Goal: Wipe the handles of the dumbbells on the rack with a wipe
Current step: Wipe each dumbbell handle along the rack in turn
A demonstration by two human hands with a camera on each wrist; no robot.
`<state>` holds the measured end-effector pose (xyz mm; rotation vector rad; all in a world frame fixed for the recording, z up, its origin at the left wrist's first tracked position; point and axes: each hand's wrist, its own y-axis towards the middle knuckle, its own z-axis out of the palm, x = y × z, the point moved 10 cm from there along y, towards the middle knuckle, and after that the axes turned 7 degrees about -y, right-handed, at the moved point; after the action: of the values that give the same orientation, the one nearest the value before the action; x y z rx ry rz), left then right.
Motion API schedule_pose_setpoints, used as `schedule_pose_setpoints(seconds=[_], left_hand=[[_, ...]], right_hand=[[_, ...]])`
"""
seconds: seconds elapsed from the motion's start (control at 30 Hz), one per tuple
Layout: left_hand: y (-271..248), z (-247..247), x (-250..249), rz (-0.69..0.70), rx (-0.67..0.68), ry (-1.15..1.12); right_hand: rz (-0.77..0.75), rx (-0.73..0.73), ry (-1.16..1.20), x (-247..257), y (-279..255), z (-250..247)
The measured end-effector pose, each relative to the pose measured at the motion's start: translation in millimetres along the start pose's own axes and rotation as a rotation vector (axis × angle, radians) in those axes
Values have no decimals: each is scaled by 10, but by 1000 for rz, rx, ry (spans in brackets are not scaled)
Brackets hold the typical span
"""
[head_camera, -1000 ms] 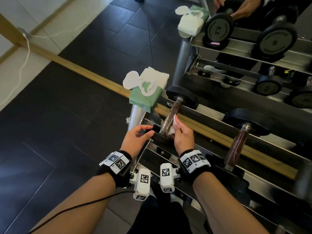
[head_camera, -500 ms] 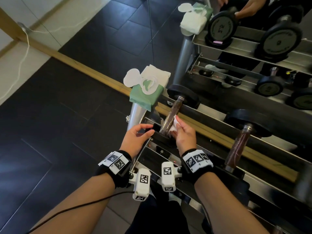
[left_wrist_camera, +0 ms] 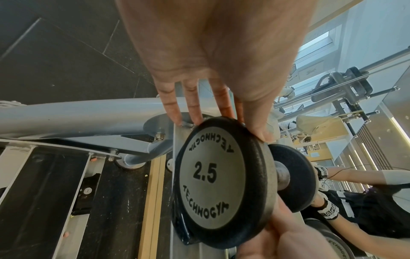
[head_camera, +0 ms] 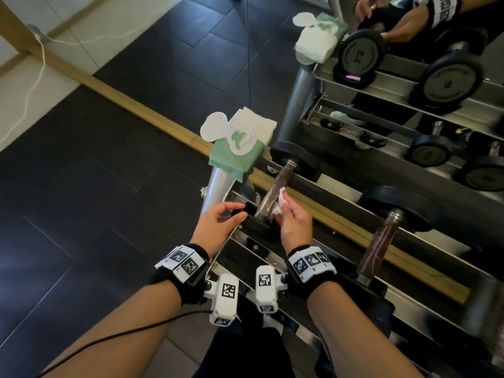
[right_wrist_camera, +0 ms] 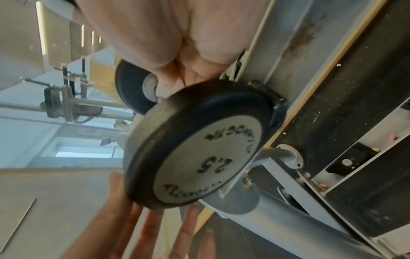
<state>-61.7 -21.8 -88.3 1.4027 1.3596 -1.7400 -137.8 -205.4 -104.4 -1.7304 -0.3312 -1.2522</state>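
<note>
While pinched by right hand (head_camera: 296, 223), wipe (head_camera: 279, 201) against away-pointing handle (head_camera: 274, 190) (left hand (head_camera: 218, 226) gripping plate (left_wrist_camera: 219, 182)).

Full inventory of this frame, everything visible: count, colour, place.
2.5 dumbbell: one, black ends, knurled handle, left end of rack top tier.
Second dumbbell: one, black, brownish handle, to its right.
Wipe: one, white, against the 2.5 handle.
Wipes pack: one, green and white, lid open, on the rack's post.
Rack: one, silver, against the mirror.
Mirror: reflects rack, dumbbells, pack.
Floor: dark tiles.
Left hand: grip on the near end disc.
Right hand: holds the wipe.
</note>
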Motion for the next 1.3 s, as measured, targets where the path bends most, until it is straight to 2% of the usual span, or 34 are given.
schedule_pose_setpoints(seconds=[0.07, 0.2, 0.33, 0.47, 0.63, 0.73, 0.83, 1.0, 1.2, 1.3], left_hand=[[5, 3, -7, 2, 1, 10], [12, 2, 0, -6, 2, 48], [-14, 3, -9, -2, -7, 61], [-21, 11, 0, -17, -7, 67], [-23, 10, 19, -34, 6, 65], [-23, 23, 26, -49, 4, 56], [-24, 22, 19, -52, -5, 72], [-62, 28, -22, -39, -26, 77], [-77, 34, -40, -46, -23, 85], [-79, 42, -43, -47, -18, 75]], right_hand=[[20, 50, 4, -5, -35, -29], [30, -47, 79, 218, 212, -270], [-51, -37, 11, 363, 339, -101], [-34, -24, -16, 140, 167, -22], [16, 90, -97, -66, -23, -26], [7, -21, -152, 91, 154, -251], [18, -142, -68, 215, 393, -323], [64, -34, -45, -13, 338, -62], [37, -38, -103, -163, 149, -174], [58, -88, 9, -45, 247, -213]])
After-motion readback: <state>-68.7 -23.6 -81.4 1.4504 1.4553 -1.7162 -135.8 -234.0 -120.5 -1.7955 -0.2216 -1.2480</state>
